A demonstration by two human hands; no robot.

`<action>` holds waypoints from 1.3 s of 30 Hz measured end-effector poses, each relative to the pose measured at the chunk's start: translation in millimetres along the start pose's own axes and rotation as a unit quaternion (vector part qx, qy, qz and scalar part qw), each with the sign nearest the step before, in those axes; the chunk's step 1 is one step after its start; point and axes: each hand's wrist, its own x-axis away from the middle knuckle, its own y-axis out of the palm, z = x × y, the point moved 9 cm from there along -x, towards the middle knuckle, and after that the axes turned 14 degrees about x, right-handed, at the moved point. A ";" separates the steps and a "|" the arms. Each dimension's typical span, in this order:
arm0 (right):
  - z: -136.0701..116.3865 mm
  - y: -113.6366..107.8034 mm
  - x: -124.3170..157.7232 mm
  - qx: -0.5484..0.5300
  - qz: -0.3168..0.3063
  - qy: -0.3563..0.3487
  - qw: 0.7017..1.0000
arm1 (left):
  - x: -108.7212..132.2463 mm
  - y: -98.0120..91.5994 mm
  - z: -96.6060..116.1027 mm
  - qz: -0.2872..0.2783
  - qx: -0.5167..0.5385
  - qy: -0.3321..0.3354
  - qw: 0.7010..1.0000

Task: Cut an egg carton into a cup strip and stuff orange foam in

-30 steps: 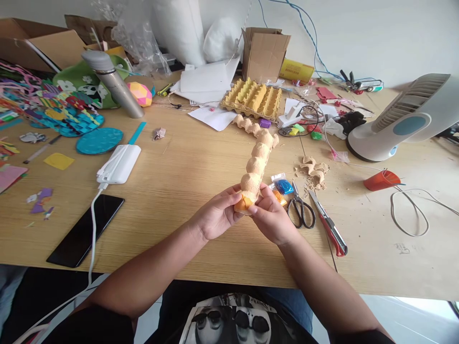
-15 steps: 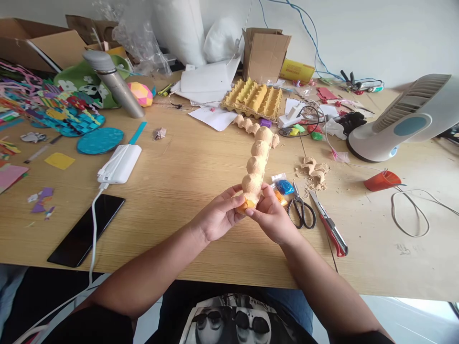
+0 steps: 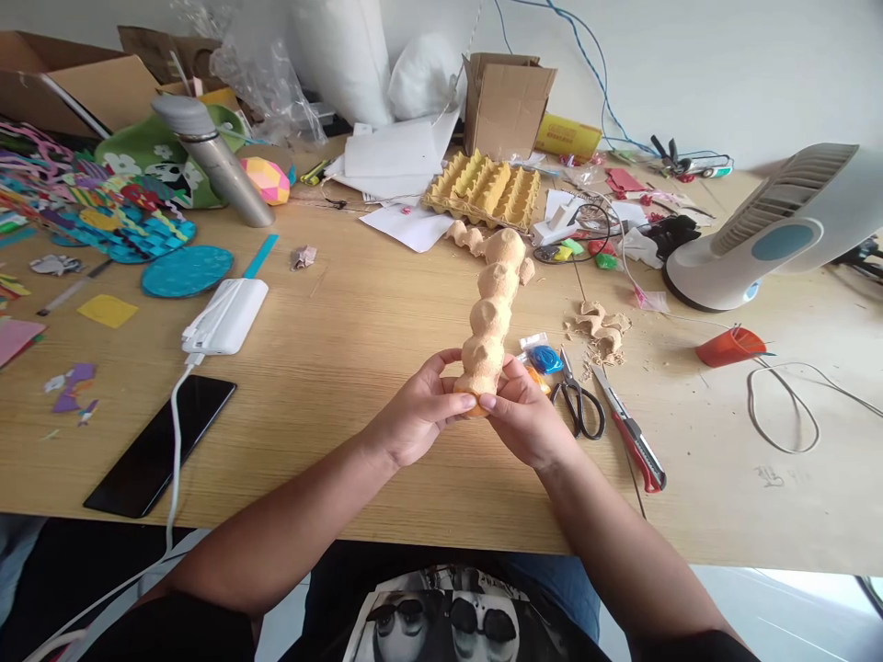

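Both my hands hold the near end of a tan strip of egg-carton cups (image 3: 491, 317) that rises away from me over the wooden table (image 3: 345, 359). My left hand (image 3: 418, 414) grips it from the left, fingers curled round the lowest cup. My right hand (image 3: 522, 418) pinches the same end from the right, thumb on top. A bit of orange material shows under the lowest cup between my fingers.
Scissors (image 3: 578, 400) and a red utility knife (image 3: 635, 443) lie just right of my hands, beside carton scraps (image 3: 599, 324). A yellow egg tray (image 3: 487, 188), a phone (image 3: 160, 443) with power bank (image 3: 224, 315), a fan (image 3: 773, 230), an orange cup (image 3: 731, 348) and coloured paper crafts (image 3: 117, 225) surround.
The carton strip has tilted more upright, its far end lifted. My fingers have closed further over the orange piece at its near end, so less orange shows.
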 end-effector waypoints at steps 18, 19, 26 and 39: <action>-7.6 -5.7 -0.8 -0.009 -0.023 0.007 1.000 | 1.0 9.2 10.6 -0.077 -0.012 -0.003 0.997; -7.4 -5.8 -0.8 -0.013 -0.027 0.010 1.000 | 1.1 9.5 10.9 -0.080 -0.015 -0.001 0.997; -6.8 -4.2 1.4 -0.045 -0.028 0.024 0.998 | 0.1 5.2 8.3 -0.070 -0.011 0.000 0.998; -8.3 -2.4 0.7 0.013 0.002 0.002 1.000 | -0.6 -3.6 6.4 0.023 -0.052 0.022 0.998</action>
